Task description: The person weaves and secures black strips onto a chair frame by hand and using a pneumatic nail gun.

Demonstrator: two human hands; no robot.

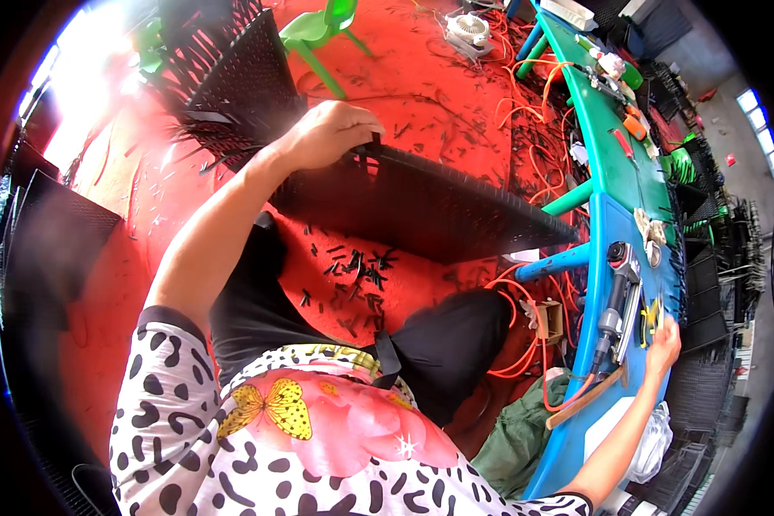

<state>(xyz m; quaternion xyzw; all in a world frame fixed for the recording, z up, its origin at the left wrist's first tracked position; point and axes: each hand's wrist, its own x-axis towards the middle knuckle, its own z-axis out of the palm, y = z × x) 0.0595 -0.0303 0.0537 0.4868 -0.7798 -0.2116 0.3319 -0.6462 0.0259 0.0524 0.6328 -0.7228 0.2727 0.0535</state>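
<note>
While the left hand (328, 135) is closed over the upper corner of a black panel (421, 202), fingers bent down against the edge, the right hand (664, 346) is out over the blue counter (615, 219), partly curled beside a yellow-handled tool (648, 325); cannot tell whether it has hold of anything.

Risk, as judged: one hand alone steadies the panel, so a slackened grip could let it tip or slide. A swing of its far end could also catch the orange hose (509, 376).

Position: panel touches the left hand, running below it and off to the right, aslant in front of the knees (460, 340); well apart from the right hand. Far end near the counter leg (555, 262), contact unclear.

Farther out: air tool (612, 314) on the counter, just left of the right hand; black scraps (368, 273) strewn on the red floor (417, 297); green chair (314, 30) beyond.
</note>
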